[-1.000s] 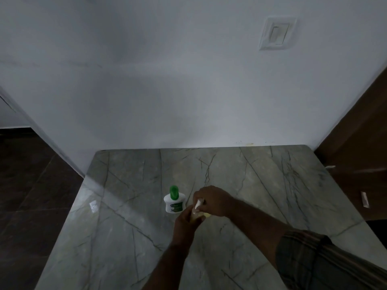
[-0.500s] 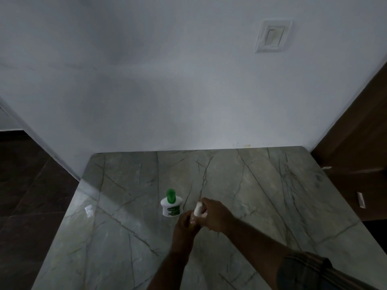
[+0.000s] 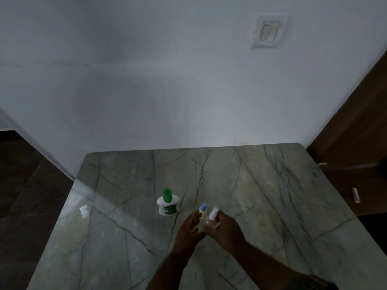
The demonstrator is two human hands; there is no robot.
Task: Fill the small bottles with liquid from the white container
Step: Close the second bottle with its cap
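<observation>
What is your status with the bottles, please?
Left hand grips blue-capped bottle. Right hand grips white-capped bottle. Container capped, apart on table. Nothing in the way.

The green label on the white container is unreadable.

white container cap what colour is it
Green. The cap on the white container shows best in the head view.
</observation>
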